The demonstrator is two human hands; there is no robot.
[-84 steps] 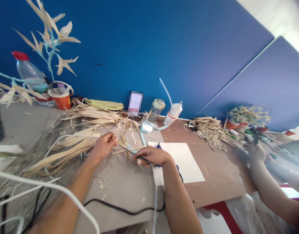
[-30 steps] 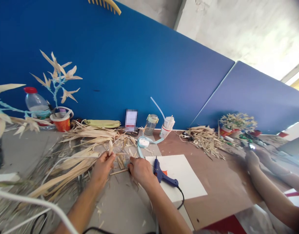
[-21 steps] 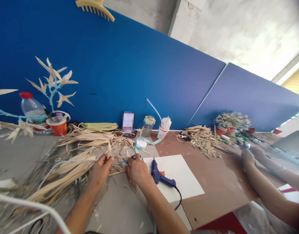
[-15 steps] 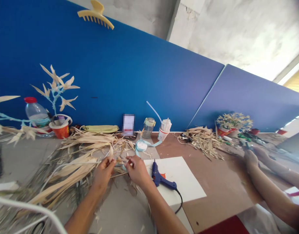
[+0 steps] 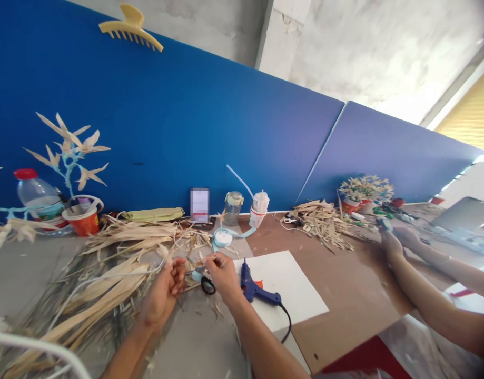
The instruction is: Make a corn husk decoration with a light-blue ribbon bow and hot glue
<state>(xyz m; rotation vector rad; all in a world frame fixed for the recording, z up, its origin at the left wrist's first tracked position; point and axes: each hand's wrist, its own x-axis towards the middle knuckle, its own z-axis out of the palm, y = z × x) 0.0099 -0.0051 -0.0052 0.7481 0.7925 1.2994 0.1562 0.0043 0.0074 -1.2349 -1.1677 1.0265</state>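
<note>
Where the right hand (image 5: 221, 271) gripped the glue gun (image 5: 253, 288) nearly three seconds back, it has let the tool go.

Nearest: both forearms, reaching in from the lower edge over the grey table (image 5: 194, 337).

Left hand (image 5: 163, 295): closed, fingers curled, pinching one end of a thin husk strip (image 5: 186, 273). It has lifted a little and drawn nearer the other hand over the last second.

Right hand: fingertips pressed together on the far end of the same strip, where a bit of pale blue ribbon seems to sit, though the spot is too small to be sure. Black scissors (image 5: 207, 285) lie on the table just below it; they were not plainly seen a second ago.

Glue gun: blue, lying on its side on the white sheet (image 5: 293, 289), just right of the right hand, its cord trailing off the near edge. Judged from this, the gluing is paused and the work is now by fingers alone.

Left of the hands: a long heap of husks (image 5: 107, 273), unmoved.

Further back: ribbon roll (image 5: 223, 239), jar (image 5: 233, 207), paper cup (image 5: 258, 207).

Far left, by the blue partition (image 5: 210, 121): red cup (image 5: 82, 221), bottle (image 5: 36, 197), a finished husk sprig (image 5: 70, 152). A hair clip (image 5: 130, 29) sits atop the partition.

Right: a co-worker's hands (image 5: 395, 239), blurred, busy by a second husk pile (image 5: 324, 221).
</note>
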